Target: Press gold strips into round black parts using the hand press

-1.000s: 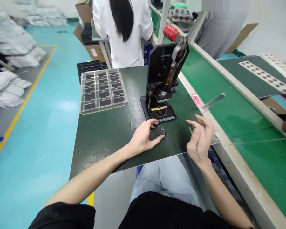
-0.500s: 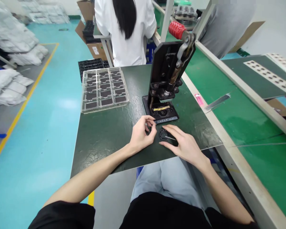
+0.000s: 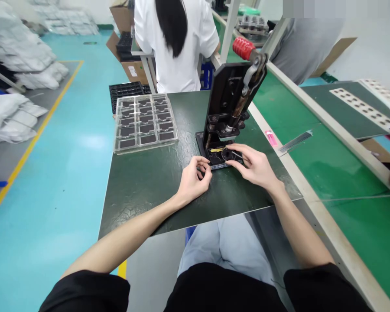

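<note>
A black hand press with a red lever grip stands on the dark green table. My right hand grips a small round black part between thumb and fingers, over the base of the press. A thin metal pin-like tool also shows in that hand. Beside the part, a yellow strip lies across the press base. My left hand rests at the front left corner of the base, fingers curled and tips close together; whether they hold anything small is hidden.
A clear plastic tray with dark pieces in its pockets lies at the table's back left. Black trays stand behind it. A person in a white shirt sits ahead. On the right runs a green conveyor with a pale rail.
My right hand has lifted the round black part from the table and moved it forward onto the press base. My left hand stays nearly in place.
</note>
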The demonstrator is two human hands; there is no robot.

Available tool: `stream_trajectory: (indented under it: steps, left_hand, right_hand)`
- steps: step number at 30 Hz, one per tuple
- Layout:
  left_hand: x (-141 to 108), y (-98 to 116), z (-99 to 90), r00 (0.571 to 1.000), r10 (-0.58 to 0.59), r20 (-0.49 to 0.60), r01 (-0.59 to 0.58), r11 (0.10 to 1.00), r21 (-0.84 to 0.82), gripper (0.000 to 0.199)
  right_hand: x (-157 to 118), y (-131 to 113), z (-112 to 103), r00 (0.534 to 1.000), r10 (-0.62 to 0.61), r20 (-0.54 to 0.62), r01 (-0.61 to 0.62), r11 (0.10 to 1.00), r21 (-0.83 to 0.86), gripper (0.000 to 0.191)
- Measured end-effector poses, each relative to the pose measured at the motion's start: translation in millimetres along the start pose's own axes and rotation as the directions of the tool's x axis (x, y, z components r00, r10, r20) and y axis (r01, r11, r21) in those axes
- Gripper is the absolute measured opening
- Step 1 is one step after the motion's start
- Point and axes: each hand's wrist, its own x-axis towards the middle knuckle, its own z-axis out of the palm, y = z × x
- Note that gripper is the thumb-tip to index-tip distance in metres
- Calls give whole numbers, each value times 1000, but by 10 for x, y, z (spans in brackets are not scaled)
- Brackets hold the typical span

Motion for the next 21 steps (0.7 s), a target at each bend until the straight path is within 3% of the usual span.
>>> stream_trajectory:
  steps: [3,6,8,11,14,16,19,21]
  left_hand:
    - [5,-16,1,1000,-1,13,1,1000,7,17]
    - [9,-25,1,1000,-3,19,3,1000,20,17]
    - [8,-23,-1,1000,-9,25,8,1000,28,17]
    - [5,-20,-3,999,-14,35,13,999,34,18]
    - [5,-33,-2,999,-8,38,7,999,40,18]
    - [9,-54,1,999,-4,54,1,999,53,21]
    - [16,-96,8,996,13,90,-21,996,87,28]
    - [16,-122,12,994,32,106,-43,993,110,32]
  right_hand:
    - [136,115,40,996,-15,85,16,1000,-6,39]
    - [141,162,8,995,-36,91,39,999,-23,46]
    - [88,163,-53,1000,-14,25,15,999,-39,47]
    - [-10,127,-165,985,58,-162,-74,993,-91,35]
    - [-6,38,-285,924,80,-373,-140,981,-135,22]
    - [123,-50,-389,850,49,-525,-143,980,-139,22]
    - [557,-185,-598,738,-97,-667,-10,988,-155,27]
    - [968,-249,-751,737,-202,-645,127,979,-161,30]
